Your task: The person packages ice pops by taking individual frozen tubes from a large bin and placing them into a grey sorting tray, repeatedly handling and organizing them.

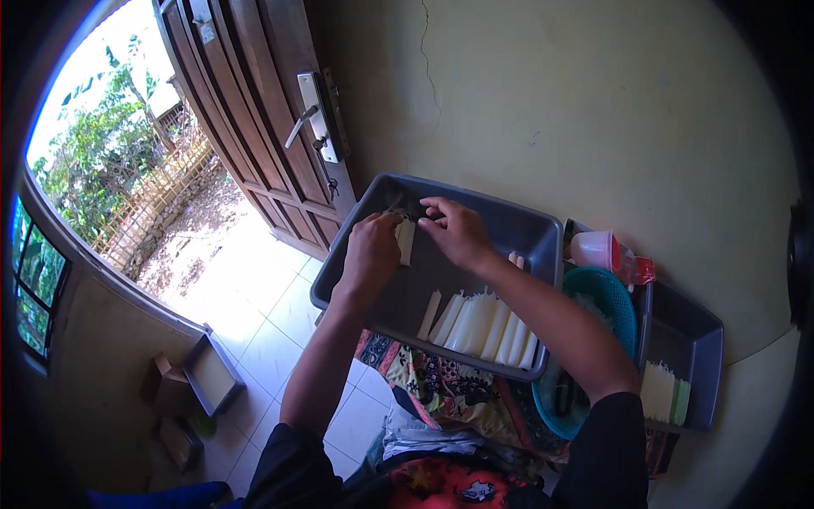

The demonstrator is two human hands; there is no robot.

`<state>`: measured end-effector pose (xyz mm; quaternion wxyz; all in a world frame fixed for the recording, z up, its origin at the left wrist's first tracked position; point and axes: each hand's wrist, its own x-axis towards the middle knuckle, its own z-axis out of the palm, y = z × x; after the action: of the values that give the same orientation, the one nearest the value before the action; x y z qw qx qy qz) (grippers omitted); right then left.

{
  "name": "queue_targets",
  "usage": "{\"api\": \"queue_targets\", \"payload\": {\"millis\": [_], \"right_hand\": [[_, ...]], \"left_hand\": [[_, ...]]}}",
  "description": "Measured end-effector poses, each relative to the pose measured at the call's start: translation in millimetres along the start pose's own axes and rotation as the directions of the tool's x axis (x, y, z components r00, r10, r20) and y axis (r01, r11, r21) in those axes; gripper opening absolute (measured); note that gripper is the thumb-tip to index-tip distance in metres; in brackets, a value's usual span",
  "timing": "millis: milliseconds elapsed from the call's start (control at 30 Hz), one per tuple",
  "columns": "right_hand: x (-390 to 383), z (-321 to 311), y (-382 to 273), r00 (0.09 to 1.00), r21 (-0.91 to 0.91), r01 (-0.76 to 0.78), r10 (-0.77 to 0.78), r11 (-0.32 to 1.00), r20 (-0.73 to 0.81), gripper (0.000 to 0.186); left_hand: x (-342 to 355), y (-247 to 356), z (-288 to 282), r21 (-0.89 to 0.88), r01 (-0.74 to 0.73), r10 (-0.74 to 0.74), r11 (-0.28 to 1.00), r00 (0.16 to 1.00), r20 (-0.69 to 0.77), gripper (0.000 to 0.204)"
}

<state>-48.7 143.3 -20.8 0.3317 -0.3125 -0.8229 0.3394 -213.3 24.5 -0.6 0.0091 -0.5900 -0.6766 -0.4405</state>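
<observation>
A grey plastic tray (475,193) lies before me. At its far left end my left hand (371,250) is closed round the upper part of a pale white candle (407,244). Close to its top, my right hand (459,232) has its fingers curled in; whatever they pinch, if anything, is too small to make out. A thin metallic piece (393,203), perhaps a blade, shows just beyond my left fingers. Along the tray's near side lies a row of several white candles (472,324) with short wicks. One candle (430,315) lies slightly apart at the row's left.
Right of the tray stand a teal basket (609,293), a pink-white tub (593,249) and another grey tray (702,339) with bundled white wicks (659,392). Patterned cloth (441,373) lies below. A wooden door (254,110) stands open at left; boxes (174,386) sit on the floor.
</observation>
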Motion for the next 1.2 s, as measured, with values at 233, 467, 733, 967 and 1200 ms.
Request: {"api": "queue_targets", "payload": {"millis": [233,467,733,967,1200], "right_hand": [[51.0,42.4,44.5,0.974,-0.196,-0.048,0.089,0.979,0.209,0.060],[73.0,74.0,75.3,0.941,-0.463,0.251,-0.102,0.850,0.323,0.034],[69.7,84.6,81.2,0.997,-0.397,0.070,-0.054,0.915,0.052,0.026],[56.8,53.9,78.8,0.998,-0.451,0.050,-0.059,0.891,-0.006,0.038],[28.3,-8.3,11.3,0.984,-0.018,-0.172,0.171,0.985,-0.040,0.040]], "left_hand": [[25.7,-42.2,22.8,0.261,-0.005,-0.103,0.965,0.910,0.401,0.021],[18.6,-46.8,40.4,0.493,0.043,-0.337,0.869,0.780,0.527,0.028],[14.8,-49.4,44.9,0.407,-0.039,-0.217,0.913,0.797,0.563,0.020],[20.2,-47.8,50.7,0.364,-0.074,-0.186,0.928,0.756,0.627,0.022],[8.3,-8.8,27.1,-0.046,0.009,0.010,0.999,0.915,0.403,0.028]]}}
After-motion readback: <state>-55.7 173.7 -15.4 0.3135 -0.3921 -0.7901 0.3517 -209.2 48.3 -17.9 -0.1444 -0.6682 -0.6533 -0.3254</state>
